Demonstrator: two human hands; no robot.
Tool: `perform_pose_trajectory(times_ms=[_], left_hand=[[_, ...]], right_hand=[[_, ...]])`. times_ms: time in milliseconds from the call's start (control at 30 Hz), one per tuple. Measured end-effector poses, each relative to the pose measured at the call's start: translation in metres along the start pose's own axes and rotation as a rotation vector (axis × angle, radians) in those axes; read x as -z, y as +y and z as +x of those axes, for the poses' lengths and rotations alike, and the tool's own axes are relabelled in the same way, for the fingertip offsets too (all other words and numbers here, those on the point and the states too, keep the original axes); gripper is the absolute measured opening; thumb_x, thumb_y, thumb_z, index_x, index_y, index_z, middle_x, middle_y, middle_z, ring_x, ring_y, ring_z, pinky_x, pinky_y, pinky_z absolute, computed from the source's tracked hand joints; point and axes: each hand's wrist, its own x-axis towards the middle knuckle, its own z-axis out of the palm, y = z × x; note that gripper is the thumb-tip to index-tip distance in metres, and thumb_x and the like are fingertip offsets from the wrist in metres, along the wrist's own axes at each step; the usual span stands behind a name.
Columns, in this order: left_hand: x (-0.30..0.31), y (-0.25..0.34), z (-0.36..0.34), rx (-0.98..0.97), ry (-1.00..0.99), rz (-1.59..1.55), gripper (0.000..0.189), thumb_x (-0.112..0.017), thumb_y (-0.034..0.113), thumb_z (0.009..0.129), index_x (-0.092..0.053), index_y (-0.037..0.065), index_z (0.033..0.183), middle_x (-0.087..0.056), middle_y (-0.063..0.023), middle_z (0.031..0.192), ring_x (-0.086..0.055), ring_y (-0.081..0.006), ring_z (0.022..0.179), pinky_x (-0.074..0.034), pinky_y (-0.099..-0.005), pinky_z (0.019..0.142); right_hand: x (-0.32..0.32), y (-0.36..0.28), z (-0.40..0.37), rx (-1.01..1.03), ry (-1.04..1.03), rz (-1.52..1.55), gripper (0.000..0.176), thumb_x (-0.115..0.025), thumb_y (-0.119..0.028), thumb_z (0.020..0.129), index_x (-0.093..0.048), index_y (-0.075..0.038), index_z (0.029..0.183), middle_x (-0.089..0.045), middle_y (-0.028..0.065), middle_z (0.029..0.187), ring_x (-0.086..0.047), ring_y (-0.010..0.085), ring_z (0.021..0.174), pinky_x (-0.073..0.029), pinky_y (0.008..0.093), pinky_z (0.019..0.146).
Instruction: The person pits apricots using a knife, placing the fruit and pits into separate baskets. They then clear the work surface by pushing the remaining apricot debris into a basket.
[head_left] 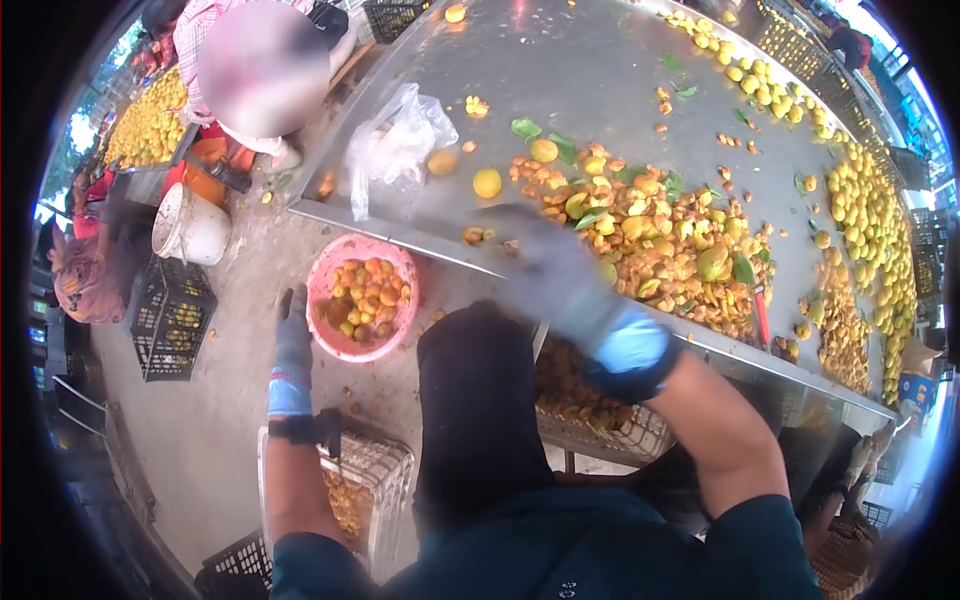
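Note:
My left hand [291, 328], in a grey glove, is beside the left rim of a pink basin [318, 262]; its fingers point forward, stretched out, with nothing seen in them. Whole and cut apricot-like fruits [366, 295] lie in the basin. My right hand [550, 268], also gloved, is smeared by motion over the metal table's near edge, so its fingers and anything in them cannot be made out. To its right spreads a heap of split orange fruit pieces [650, 235] with green leaves. A red-handled tool [762, 318] lies at the heap's right end.
A clear plastic bag [402, 135] lies on the metal table [590, 75]. Yellow fruits [870, 215] line its far right side. Crates [385, 465] of fruit pieces stand by my legs. A white bucket [188, 225] and a black crate [172, 320] are at left. Other people sit nearby.

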Motion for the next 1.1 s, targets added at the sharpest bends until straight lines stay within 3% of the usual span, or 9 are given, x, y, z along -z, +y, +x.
perform_pose_trajectory(times_ms=[100, 267, 333, 467, 533, 667, 800, 967, 1100], left_hand=[[-0.026, 0.042, -0.011, -0.204, -0.147, -0.097, 0.043, -0.059, 0.027, 0.094, -0.054, 0.004, 0.129, -0.061, -0.0063, 0.119, -0.061, -0.0172, 0.102, -0.049, -0.0284, 0.080], [-0.163, 0.140, -0.034, -0.541, -0.605, 0.176, 0.031, -0.056, 0.020, 0.092, -0.060, 0.008, 0.121, -0.067, -0.0084, 0.101, -0.064, -0.0191, 0.095, -0.051, -0.0308, 0.082], [-0.207, 0.151, -0.010, -1.069, -0.379, 0.527, 0.029, -0.055, 0.018, 0.089, -0.062, 0.011, 0.116, -0.065, -0.0128, 0.103, -0.064, -0.0272, 0.096, -0.051, -0.0373, 0.083], [-0.250, 0.141, 0.035, -0.914, -0.250, 0.967, 0.028, -0.055, 0.018, 0.086, -0.063, 0.011, 0.111, -0.063, -0.0151, 0.109, -0.061, -0.0343, 0.098, -0.050, -0.0429, 0.085], [-0.258, 0.134, 0.048, -0.982, -0.295, 1.195, 0.030, -0.055, 0.022, 0.084, -0.063, 0.010, 0.111, -0.061, -0.0162, 0.113, -0.062, -0.0335, 0.098, -0.050, -0.0419, 0.084], [-0.255, 0.155, 0.040, -0.842, -0.450, 1.279, 0.031, -0.058, 0.026, 0.083, -0.063, 0.010, 0.109, -0.061, -0.0172, 0.110, -0.063, -0.0336, 0.096, -0.051, -0.0416, 0.082], [-0.247, 0.154, 0.003, -0.936, -0.546, 0.756, 0.041, -0.062, 0.030, 0.082, -0.060, 0.013, 0.119, -0.062, -0.0177, 0.105, -0.063, -0.0345, 0.092, -0.051, -0.0412, 0.080], [-0.272, 0.144, -0.012, -1.068, -0.623, 1.119, 0.060, -0.063, 0.032, 0.082, -0.044, 0.021, 0.138, -0.061, -0.0185, 0.105, -0.061, -0.0345, 0.098, -0.051, -0.0441, 0.082], [-0.296, 0.151, -0.011, -0.957, -0.572, 1.246, 0.049, -0.062, 0.032, 0.082, -0.050, 0.016, 0.127, -0.061, -0.0186, 0.109, -0.061, -0.0360, 0.101, -0.050, -0.0454, 0.084]], right_hand=[[0.063, 0.057, 0.002, -0.568, 0.089, 0.009, 0.028, -0.054, -0.017, 0.094, -0.062, -0.009, 0.120, -0.067, 0.0131, 0.106, -0.065, 0.0195, 0.092, -0.051, 0.0320, 0.081], [0.049, 0.133, 0.066, -0.315, 0.055, -0.235, 0.037, -0.055, -0.017, 0.088, -0.060, -0.012, 0.125, -0.062, 0.0162, 0.119, -0.061, 0.0308, 0.106, -0.047, 0.0375, 0.092], [0.026, 0.154, 0.092, -0.340, 0.013, -0.283, 0.040, -0.056, -0.019, 0.086, -0.058, -0.015, 0.126, -0.060, 0.0151, 0.123, -0.061, 0.0313, 0.106, -0.047, 0.0385, 0.093], [-0.010, 0.180, 0.106, -0.423, -0.342, -0.669, 0.047, -0.059, -0.023, 0.082, -0.055, -0.019, 0.129, -0.054, 0.0134, 0.131, -0.061, 0.0317, 0.106, -0.048, 0.0376, 0.093], [-0.007, 0.188, 0.105, -0.332, -0.231, -0.634, 0.042, -0.061, -0.021, 0.080, -0.060, -0.019, 0.122, -0.062, 0.0108, 0.120, -0.063, 0.0331, 0.102, -0.050, 0.0398, 0.089], [0.040, 0.168, 0.096, -0.616, -0.105, -0.070, 0.020, -0.066, -0.019, 0.082, -0.065, -0.005, 0.097, -0.067, 0.0086, 0.089, -0.064, 0.0221, 0.078, -0.051, 0.0335, 0.070], [0.099, 0.129, 0.050, -0.732, -0.066, 0.426, 0.017, -0.067, -0.022, 0.086, -0.068, -0.007, 0.095, -0.064, 0.0038, 0.076, -0.060, 0.0102, 0.070, -0.051, 0.0238, 0.066], [0.101, 0.086, -0.030, -0.259, -0.435, -0.332, 0.038, -0.063, -0.016, 0.082, -0.065, -0.020, 0.119, -0.066, 0.0107, 0.108, -0.065, 0.0266, 0.096, -0.051, 0.0391, 0.083], [0.069, 0.079, -0.041, -0.270, -0.457, -0.535, 0.032, -0.058, -0.016, 0.082, -0.068, -0.018, 0.113, -0.063, 0.0112, 0.093, -0.064, 0.0302, 0.087, -0.050, 0.0413, 0.075]])
